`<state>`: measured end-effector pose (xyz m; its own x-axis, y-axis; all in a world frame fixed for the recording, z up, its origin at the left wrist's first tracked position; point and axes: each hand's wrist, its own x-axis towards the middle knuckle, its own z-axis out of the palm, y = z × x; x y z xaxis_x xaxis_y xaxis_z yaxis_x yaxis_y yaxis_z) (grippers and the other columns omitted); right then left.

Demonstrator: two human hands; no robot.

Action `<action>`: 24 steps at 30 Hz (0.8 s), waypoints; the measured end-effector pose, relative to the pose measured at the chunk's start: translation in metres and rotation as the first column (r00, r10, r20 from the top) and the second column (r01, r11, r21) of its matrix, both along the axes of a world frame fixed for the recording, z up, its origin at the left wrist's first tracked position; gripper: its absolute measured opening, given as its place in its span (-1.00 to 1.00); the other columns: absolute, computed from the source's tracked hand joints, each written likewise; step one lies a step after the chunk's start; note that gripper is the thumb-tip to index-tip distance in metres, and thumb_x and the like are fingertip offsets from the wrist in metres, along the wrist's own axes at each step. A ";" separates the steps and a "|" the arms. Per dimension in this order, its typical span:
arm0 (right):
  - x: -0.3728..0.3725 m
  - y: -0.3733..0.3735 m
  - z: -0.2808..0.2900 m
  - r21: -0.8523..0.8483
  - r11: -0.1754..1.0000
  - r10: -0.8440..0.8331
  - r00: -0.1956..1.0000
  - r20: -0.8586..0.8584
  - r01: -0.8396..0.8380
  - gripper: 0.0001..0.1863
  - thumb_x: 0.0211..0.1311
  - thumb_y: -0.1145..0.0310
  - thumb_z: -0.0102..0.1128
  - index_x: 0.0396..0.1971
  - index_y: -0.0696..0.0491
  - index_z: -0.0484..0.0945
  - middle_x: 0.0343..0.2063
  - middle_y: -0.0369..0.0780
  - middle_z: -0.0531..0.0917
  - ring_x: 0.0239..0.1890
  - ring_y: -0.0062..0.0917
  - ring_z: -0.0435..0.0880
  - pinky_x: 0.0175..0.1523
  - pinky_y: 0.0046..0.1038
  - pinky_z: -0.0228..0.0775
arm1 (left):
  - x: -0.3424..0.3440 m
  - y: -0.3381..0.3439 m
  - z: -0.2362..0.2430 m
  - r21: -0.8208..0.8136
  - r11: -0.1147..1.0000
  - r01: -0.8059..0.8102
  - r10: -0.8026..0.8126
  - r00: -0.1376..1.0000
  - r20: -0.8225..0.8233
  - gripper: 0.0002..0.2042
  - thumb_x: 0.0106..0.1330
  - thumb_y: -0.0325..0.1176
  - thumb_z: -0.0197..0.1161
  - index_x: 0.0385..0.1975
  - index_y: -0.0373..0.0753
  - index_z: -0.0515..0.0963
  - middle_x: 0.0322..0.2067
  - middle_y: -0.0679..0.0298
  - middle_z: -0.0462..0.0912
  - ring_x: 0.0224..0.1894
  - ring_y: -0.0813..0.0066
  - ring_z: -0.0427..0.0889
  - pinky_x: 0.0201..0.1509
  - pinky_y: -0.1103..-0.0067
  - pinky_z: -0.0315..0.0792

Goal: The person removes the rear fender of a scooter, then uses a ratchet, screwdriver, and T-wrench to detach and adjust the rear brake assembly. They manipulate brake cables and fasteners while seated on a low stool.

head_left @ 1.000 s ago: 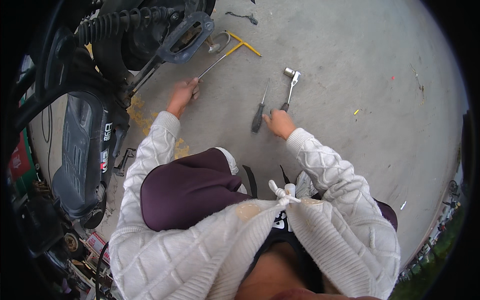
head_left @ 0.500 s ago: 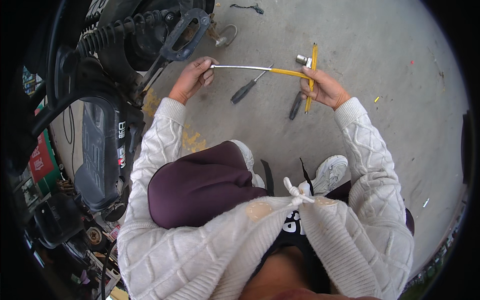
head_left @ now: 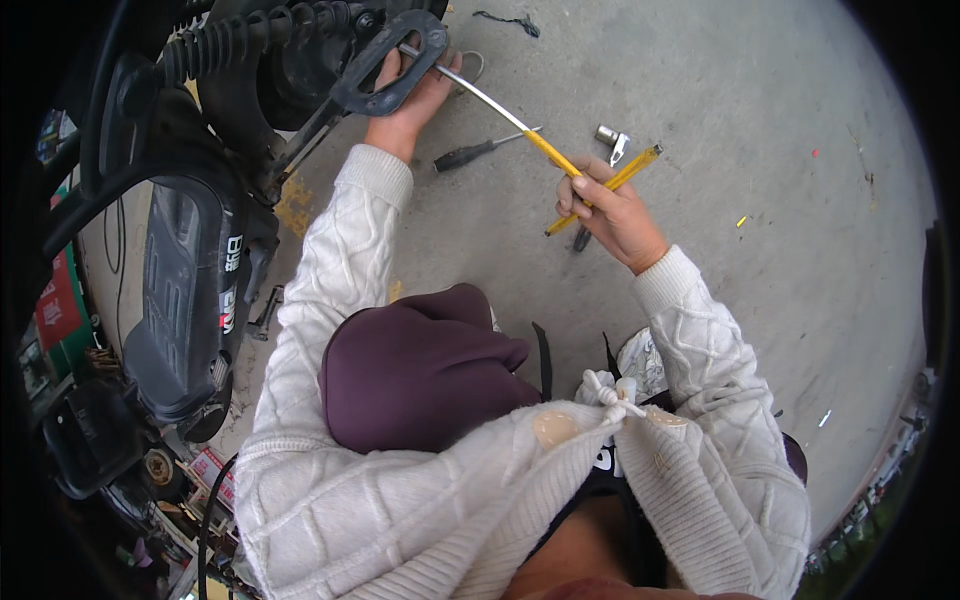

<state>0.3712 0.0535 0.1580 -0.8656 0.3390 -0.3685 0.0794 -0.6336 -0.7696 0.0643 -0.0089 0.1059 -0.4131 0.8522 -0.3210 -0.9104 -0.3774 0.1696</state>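
A T-handle socket wrench [head_left: 550, 152] with a yellow handle and a silver shaft slants up and left between my hands. My right hand [head_left: 615, 212] is closed round the yellow grip where the crossbar meets the shaft. My left hand [head_left: 405, 118] reaches up behind a black loop-shaped part [head_left: 435, 42] of the vehicle, its fingers curled about the tool's metal end. The loop partly hides those fingers. The shaft's tip shows inside the loop's opening; what it meets there cannot be made out.
A dark-handled screwdriver [head_left: 465, 156] lies on the concrete floor between my hands. Near my right hand are a ratchet with a socket [head_left: 612, 140] and another dark handle [head_left: 582, 238]. The black vehicle [head_left: 190, 300] with a coil spring [head_left: 245, 40] fills the left.
My left hand has moved up with the wrench's end, behind the black loop. My right hand has shifted slightly left and down, tilting the wrench and turning its crossbar.
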 end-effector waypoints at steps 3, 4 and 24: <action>-0.011 -0.009 0.004 0.279 0.960 -0.005 0.997 0.072 -0.015 -0.59 0.35 0.28 -0.04 0.08 0.22 0.32 -0.47 -0.32 0.46 -0.39 -0.67 0.38 -0.19 -0.56 0.29 | -0.002 0.008 -0.001 0.169 0.985 -0.037 0.019 0.994 0.106 -0.69 0.41 -0.15 -0.04 -0.13 -0.24 0.52 -0.05 0.16 0.57 0.09 0.22 0.47 0.30 0.24 0.21; -0.015 -0.012 0.005 0.365 0.931 -0.012 0.997 0.082 -0.019 -0.60 0.36 0.27 -0.04 0.07 0.21 0.33 -0.47 -0.32 0.47 -0.38 -0.67 0.39 -0.20 -0.57 0.30 | -0.003 0.010 -0.003 0.151 0.985 -0.084 0.060 0.986 0.158 -0.66 0.43 -0.13 -0.08 -0.13 -0.25 0.52 -0.05 0.15 0.57 0.09 0.22 0.47 0.29 0.24 0.22; -0.026 0.013 0.007 0.945 -0.256 -0.078 0.979 0.187 -0.201 -0.47 0.13 0.59 0.09 0.17 0.10 0.32 -0.46 -0.20 0.44 -0.37 -0.34 0.45 -0.15 -0.39 0.22 | -0.012 0.008 -0.014 0.039 0.992 -0.123 0.118 0.987 0.113 -0.77 0.37 -0.24 0.05 -0.17 -0.21 0.55 -0.11 0.25 0.61 -0.01 0.24 0.53 0.19 0.23 0.28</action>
